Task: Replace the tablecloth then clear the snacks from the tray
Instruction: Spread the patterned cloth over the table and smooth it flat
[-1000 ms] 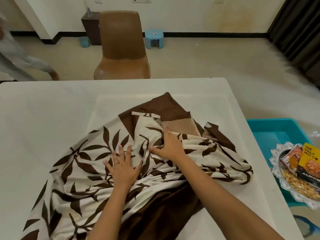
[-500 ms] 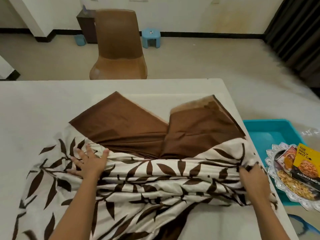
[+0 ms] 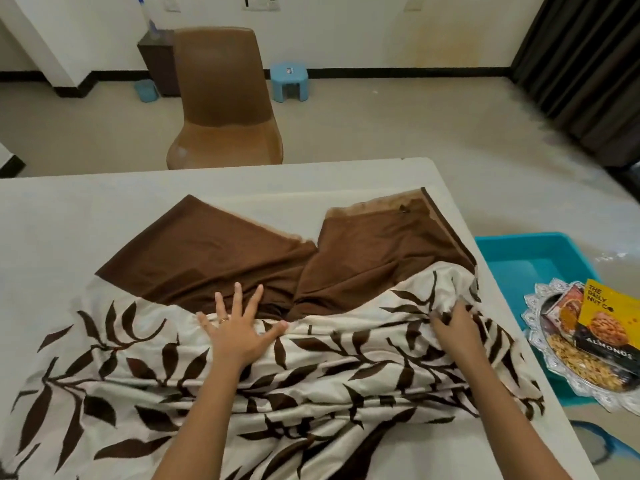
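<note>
The cream tablecloth with brown leaves (image 3: 329, 375) lies bunched on the white table (image 3: 69, 220). The left hand (image 3: 239, 329) presses flat on it, fingers spread. The right hand (image 3: 457, 329) grabs a fold by the table's right edge. The silver snack tray (image 3: 533, 308) sits beside the table.

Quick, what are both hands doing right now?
Left hand: open, fingers spread, pressing flat on the tablecloth.
Right hand: fingers curled, gripping a bunch of the tablecloth.

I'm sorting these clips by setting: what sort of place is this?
Probably a dining area in a home: a table with a leaf-print tablecloth half spread, a brown chair beyond it, and a silver tray of snack packets at its right.
</note>
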